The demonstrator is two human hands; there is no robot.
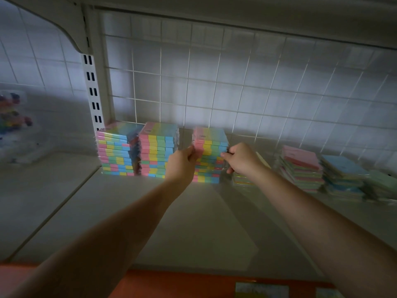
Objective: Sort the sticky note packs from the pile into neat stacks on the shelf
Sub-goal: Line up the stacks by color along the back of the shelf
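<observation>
Orange edging point(193, 284) runs along the shelf's front lip, closest to the camera, with two small labels on it at the right. Both bare forearms reach forward over the pale shelf point(133, 211) toward the third stack point(211, 155) of striped sticky note packs. On the stack's left edge, the left hand point(182, 163) has its thumb and fingers curled around the upper packs. On the right edge, the right hand point(243, 160) pinches the same packs, fingers bent.

Two taller stacks point(137, 151) of the same pink, yellow, green and blue packs stand left of it, touching each other, against the slotted upright point(91, 91). At the right lies the pile point(322, 175): loose, leaning heaps of pink, blue and green packs. A few flat packs point(241, 179) lie just beside the right wrist.

Behind, a wire grid point(214, 82) backs the shelf, with white tiles beyond. Another shelf board point(236, 9) hangs overhead. Far left, blurred coloured items point(12, 112) sit on the neighbouring shelf.
</observation>
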